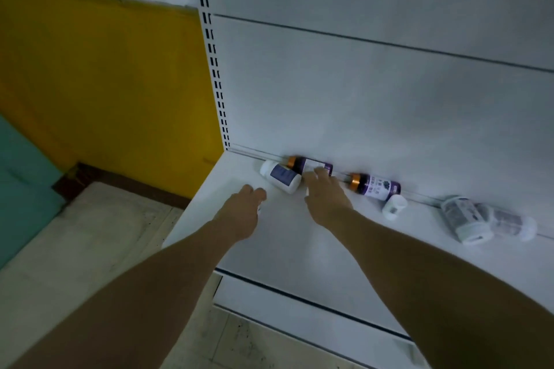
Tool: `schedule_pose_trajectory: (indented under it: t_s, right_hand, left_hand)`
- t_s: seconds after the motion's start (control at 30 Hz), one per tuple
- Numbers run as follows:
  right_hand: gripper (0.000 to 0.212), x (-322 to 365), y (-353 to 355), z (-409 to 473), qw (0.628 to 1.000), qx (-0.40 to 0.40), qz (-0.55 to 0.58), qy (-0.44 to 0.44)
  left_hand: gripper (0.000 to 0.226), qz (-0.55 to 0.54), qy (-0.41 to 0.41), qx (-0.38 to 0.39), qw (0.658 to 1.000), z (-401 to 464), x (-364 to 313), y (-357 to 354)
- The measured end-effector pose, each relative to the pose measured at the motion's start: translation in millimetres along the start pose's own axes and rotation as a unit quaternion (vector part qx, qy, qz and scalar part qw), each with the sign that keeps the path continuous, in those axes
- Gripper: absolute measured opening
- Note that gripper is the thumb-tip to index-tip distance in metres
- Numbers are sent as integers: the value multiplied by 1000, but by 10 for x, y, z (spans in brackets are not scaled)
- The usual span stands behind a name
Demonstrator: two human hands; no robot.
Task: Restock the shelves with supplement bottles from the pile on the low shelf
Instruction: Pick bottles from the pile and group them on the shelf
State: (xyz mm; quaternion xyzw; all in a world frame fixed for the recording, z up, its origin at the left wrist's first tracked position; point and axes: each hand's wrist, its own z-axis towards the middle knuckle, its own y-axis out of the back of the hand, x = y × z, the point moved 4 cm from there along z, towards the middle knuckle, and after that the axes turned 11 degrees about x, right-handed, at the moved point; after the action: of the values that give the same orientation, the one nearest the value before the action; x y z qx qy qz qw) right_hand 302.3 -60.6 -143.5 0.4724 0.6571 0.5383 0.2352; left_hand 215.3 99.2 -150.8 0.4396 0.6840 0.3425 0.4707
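Reaching forward over the low white shelf [269, 243], both bare forearms stretch toward its back edge. The left hand [239, 213] hovers with fingers bent downward, something small and white glimpsed under them; whether it grips this I cannot tell. The right hand [325, 195] lies flatter, its fingertips [319, 172] touching a purple bottle with an orange cap [308, 165] lying on its side against the back panel [359, 99]. Just left lies a white bottle [281, 177]. Farther right lie another purple bottle [374, 184], a small white bottle [394, 207] and two blurred pale ones [467, 219].
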Motion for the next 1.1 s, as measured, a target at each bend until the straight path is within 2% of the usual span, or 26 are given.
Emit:
schedule_pose_trajectory:
  t_s: [0.07,0.1,0.13,0.17,0.2,0.27,0.33,0.37,0.43,0.47,0.53,0.63,0.7,0.77,0.8,0.9,1.0,1.03,1.1]
  right_hand:
    - [47,-27,42,-125,997,-43,64,1]
    - [42,-36,87,-233,989,-49,136,-12]
    - [39,-40,145,-359,971,-53,230,-29]
    - [34,-22,200,-530,938,-50,340,-48]
    - [27,22,261,-723,887,-42,455,-62]
    - [5,175,394,-1163,749,-4,660,-55]
    - [11,345,562,-1624,626,20,779,-9]
    - [11,402,652,-1839,582,23,813,5]
    - [12,489,833,-2216,533,29,845,15]
    - [22,527,939,-2384,522,30,852,22]
    - [35,607,1160,-2686,523,19,851,41]
    - [27,782,1423,-3124,518,-20,852,73]
    - [21,886,1508,-3380,552,-52,828,81]
    - [25,954,1573,-3623,591,-82,798,85]
    - [26,975,1610,-3738,595,-91,794,88]
    - [29,996,1742,-4032,558,-88,817,113]
    - [25,988,1931,-4268,526,-86,833,148]
    - [22,973,1999,-4339,529,-91,828,158]
    - [21,899,2135,-4472,566,-116,797,176]
  left_hand:
    - [24,-88,22,-46,995,-102,13,43]
    - [21,-164,46,-61,984,-200,1,81]
    - [22,-251,73,-70,963,-331,-25,135]
    - [25,-341,99,-70,932,-502,-82,183]
    - [27,-424,114,-61,896,-681,-168,231]
    - [24,-553,120,-35,824,-1041,-390,329]
    - [18,-625,113,-28,771,-1385,-635,482]
    - [19,-657,114,-31,744,-1539,-750,574]
    - [18,-706,107,-32,699,-1843,-944,757]
    - [15,-725,77,-28,684,-1994,-1030,848]
    - [19,-760,-21,-13,649,-2293,-1189,1027]
    - [35,-779,-107,7,618,-2727,-1349,1280]
    - [38,-785,-124,32,606,-2960,-1453,1390]
    - [30,-783,-136,45,605,-3195,-1551,1502]
    - [23,-776,-148,49,611,-3292,-1594,1543]
    - [22,-761,-203,62,613,-3575,-1748,1671]
    - [31,-761,-253,83,591,-3772,-1941,1804]
    - [33,-762,-263,81,587,-3819,-2013,1851]
    - [34,-761,-275,64,584,-3878,-2157,1914]
